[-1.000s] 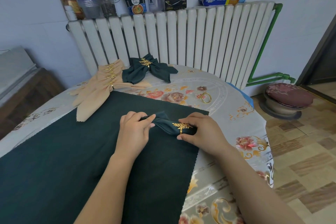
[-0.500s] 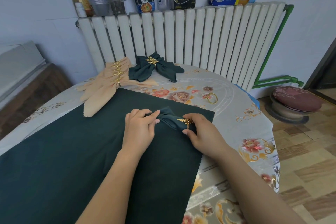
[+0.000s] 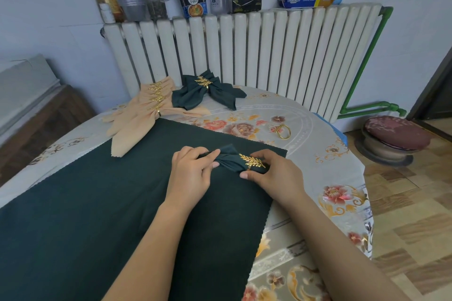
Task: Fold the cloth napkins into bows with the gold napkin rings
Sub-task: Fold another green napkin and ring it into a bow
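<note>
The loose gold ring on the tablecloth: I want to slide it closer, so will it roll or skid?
The loose gold ring seems to lie flat, so it would probably skid rather than roll. The tablecloth looks glossy, so it would likely slide easily. Being thin, it is probably light.

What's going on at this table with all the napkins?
A person is making napkin bows. The left hand and right hand pinch a gathered dark green napkin already threaded through a gold leaf ring, atop a flat green cloth. A finished green bow and beige ringed napkins lie behind; a spare ring waits nearby.
</note>
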The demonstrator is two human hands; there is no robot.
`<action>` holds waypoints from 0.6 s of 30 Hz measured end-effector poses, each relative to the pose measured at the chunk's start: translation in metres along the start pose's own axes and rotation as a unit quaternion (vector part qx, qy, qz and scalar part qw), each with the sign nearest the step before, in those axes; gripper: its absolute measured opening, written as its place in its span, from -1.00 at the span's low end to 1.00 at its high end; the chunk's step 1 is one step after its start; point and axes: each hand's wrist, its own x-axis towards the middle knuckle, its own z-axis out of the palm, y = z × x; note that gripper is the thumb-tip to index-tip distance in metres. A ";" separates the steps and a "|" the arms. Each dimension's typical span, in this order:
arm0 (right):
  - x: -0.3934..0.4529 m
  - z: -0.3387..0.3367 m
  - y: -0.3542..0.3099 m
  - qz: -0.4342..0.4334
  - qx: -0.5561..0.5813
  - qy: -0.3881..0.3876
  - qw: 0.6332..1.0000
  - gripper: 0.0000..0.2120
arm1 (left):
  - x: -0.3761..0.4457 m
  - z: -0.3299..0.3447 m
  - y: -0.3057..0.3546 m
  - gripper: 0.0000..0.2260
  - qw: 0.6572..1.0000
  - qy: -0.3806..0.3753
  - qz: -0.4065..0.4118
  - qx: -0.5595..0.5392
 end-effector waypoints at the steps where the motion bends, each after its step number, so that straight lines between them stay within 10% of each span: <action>1: 0.000 0.000 0.001 0.000 -0.001 -0.006 1.000 -0.51 | -0.001 0.000 0.000 -0.77 1.000 -0.005 -0.006 -0.001; 18: 0.001 0.004 -0.004 -0.079 -0.096 0.037 0.992 -0.49 | -0.003 0.001 0.018 -0.77 0.999 -0.039 0.020 0.017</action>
